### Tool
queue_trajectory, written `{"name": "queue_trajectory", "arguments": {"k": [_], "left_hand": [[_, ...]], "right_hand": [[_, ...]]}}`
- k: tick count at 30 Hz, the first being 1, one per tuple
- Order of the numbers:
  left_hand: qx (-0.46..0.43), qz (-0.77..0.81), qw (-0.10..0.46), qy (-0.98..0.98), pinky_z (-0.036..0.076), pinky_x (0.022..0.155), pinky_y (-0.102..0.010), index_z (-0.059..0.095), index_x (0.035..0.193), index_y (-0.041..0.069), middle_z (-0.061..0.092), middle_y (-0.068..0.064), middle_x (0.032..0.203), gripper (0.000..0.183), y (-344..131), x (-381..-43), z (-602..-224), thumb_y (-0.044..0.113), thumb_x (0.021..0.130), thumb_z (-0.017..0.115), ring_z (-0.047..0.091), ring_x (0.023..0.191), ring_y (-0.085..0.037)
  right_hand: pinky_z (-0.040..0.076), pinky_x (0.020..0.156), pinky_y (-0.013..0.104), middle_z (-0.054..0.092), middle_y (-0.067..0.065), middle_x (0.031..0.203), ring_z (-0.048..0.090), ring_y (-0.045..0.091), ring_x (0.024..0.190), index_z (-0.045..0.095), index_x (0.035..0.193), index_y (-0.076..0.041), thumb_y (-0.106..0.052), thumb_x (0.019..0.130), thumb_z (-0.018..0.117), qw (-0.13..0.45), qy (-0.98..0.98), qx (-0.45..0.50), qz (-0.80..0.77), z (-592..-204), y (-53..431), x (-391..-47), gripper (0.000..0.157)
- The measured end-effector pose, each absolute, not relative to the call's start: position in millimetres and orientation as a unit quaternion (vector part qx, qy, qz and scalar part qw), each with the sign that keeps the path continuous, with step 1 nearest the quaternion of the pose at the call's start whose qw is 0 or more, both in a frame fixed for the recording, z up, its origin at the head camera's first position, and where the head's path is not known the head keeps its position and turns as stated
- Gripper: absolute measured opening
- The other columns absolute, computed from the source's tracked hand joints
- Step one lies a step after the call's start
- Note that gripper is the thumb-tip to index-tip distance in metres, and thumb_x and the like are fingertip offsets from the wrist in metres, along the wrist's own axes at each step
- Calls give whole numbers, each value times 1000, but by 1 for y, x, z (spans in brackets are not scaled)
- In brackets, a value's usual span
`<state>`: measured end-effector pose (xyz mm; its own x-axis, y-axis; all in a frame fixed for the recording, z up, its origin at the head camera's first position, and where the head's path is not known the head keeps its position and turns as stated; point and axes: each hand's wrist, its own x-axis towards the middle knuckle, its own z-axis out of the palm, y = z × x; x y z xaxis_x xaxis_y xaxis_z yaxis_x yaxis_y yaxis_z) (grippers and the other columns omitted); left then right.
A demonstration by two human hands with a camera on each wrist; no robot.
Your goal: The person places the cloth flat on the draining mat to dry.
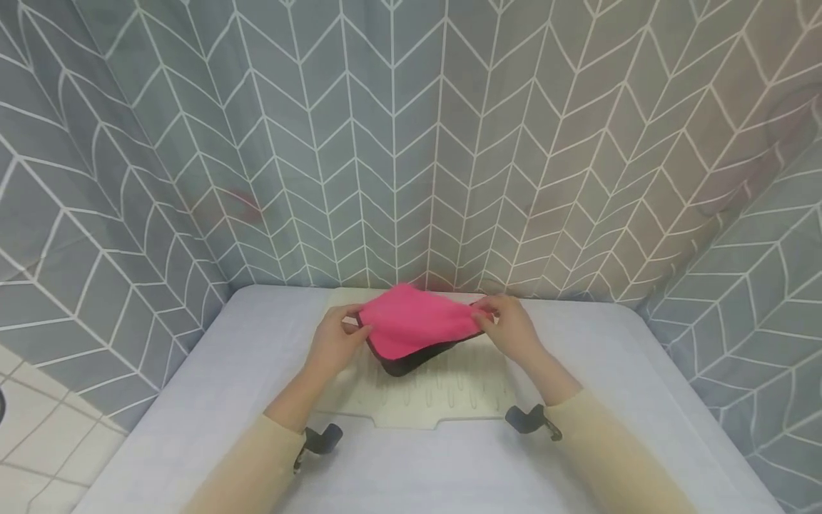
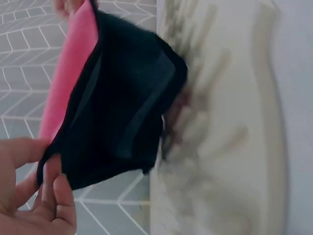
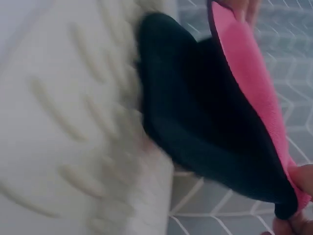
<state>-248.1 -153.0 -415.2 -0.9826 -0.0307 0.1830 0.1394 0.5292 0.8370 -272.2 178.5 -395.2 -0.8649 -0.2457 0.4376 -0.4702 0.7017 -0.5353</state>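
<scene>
A pink cloth (image 1: 417, 321) with a dark underside and dark edging is stretched between both hands above a cream ridged board (image 1: 411, 410). My left hand (image 1: 332, 339) pinches its left corner between thumb and fingers. At the opposite corner, my right hand (image 1: 512, 330) pinches the edge the same way. The dark side (image 2: 122, 88) faces down in the left wrist view and sags below the pink layer. In the right wrist view, the cloth's dark fold (image 3: 195, 112) hangs close over the ridges, and part of the right hand (image 3: 304, 178) shows at the frame edge.
The board lies on a table with a white cover (image 1: 244, 371). A grey curtain with a white chevron pattern (image 1: 411, 143) stands right behind the table and along both sides. Dark wrist mounts (image 1: 324, 439) sit on both cream sleeves. Tiled floor (image 1: 45, 435) shows at the lower left.
</scene>
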Motion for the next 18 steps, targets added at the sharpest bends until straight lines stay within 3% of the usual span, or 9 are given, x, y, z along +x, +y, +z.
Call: {"name": "queue_trajectory", "arguments": {"k": [6, 12, 15, 18], "left_hand": [[-34, -431, 18, -901, 57, 68, -28, 55, 140, 0, 58, -17, 123, 54, -177, -246, -428, 10, 90, 72, 66, 89, -21], [-48, -390, -11, -919, 55, 62, -29, 56, 137, -5, 61, -20, 122, 53, -191, -249, -439, 4, 87, 70, 65, 79, -17], [-63, -374, -20, -925, 57, 67, -30, 53, 139, -5, 61, -20, 124, 54, -194, -250, -443, 4, 88, 68, 66, 85, -19], [-78, -373, -34, -924, 58, 79, -36, 50, 142, -3, 60, -20, 128, 55, -196, -247, -445, 8, 92, 67, 67, 97, -24]], "right_hand": [[54, 86, 46, 70, 0, 92, 64, 24, 94, 76, 98, -11, -16, 90, 76, 61, -928, 207, 302, -418, 164, -255, 10], [52, 94, 47, 72, 0, 101, 65, 25, 103, 74, 103, -12, -19, 90, 76, -58, -930, 215, 291, -435, 156, -246, 15], [52, 94, 48, 72, 2, 104, 65, 26, 103, 73, 107, -9, -20, 91, 75, -89, -923, 227, 296, -432, 160, -245, 19], [55, 82, 43, 70, 2, 93, 65, 23, 90, 73, 109, -10, -21, 93, 72, -94, -922, 217, 307, -425, 167, -249, 20]]}}
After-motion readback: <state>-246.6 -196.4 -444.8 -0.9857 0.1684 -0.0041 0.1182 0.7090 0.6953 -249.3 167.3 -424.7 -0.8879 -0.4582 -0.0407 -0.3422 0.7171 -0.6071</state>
